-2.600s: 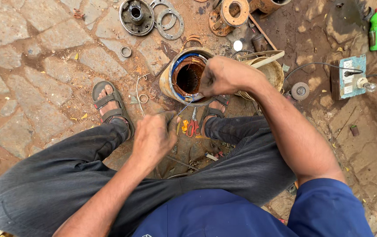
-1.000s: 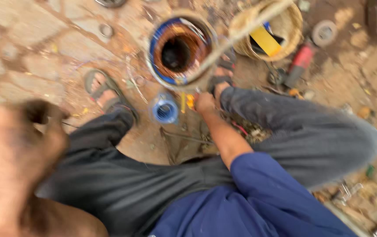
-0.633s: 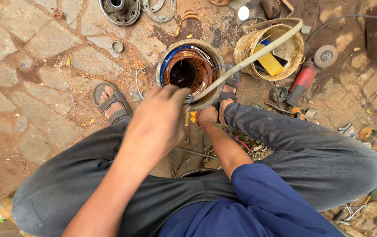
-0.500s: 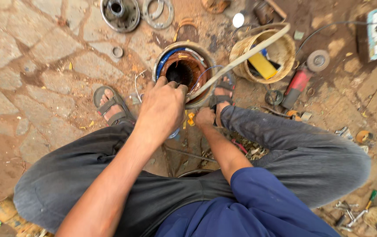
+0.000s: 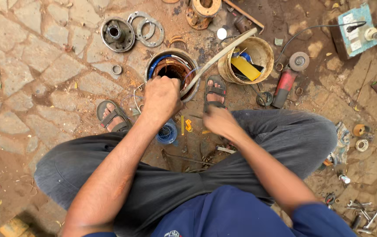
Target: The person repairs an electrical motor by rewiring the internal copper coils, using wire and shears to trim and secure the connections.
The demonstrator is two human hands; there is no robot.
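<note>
The left hand (image 5: 161, 97) rests on the near rim of the round metal motor housing with copper windings and blue wire inside (image 5: 171, 70), which stands on the stone-paved floor (image 5: 30, 74) at about twelve o'clock from the seated person, between the two sandalled feet. Its fingers curl over the rim into the opening; whether they pinch anything inside cannot be told. A long pale strip (image 5: 218, 57) leans out of the housing toward two o'clock, crossing the rim of the battered yellowish bucket (image 5: 265, 48) that holds a yellow flat piece.

The right hand (image 5: 218, 123) hovers low at one o'clock, just in front of the right foot in its grey sandal (image 5: 215, 90), fingers loosely bent and blurred, closed on nothing visible. A small blue spool of wire (image 5: 168, 134) lies on the floor just under the left wrist, with a small yellow tool (image 5: 188, 126) beside it.

At eleven o'clock lie a round metal end cover (image 5: 117, 34) and flat metal rings (image 5: 150, 30). At two o'clock a red-bodied power tool (image 5: 284, 85) lies near the bucket, and a light blue box with a lamp bulb (image 5: 352, 27) sits further out.
</note>
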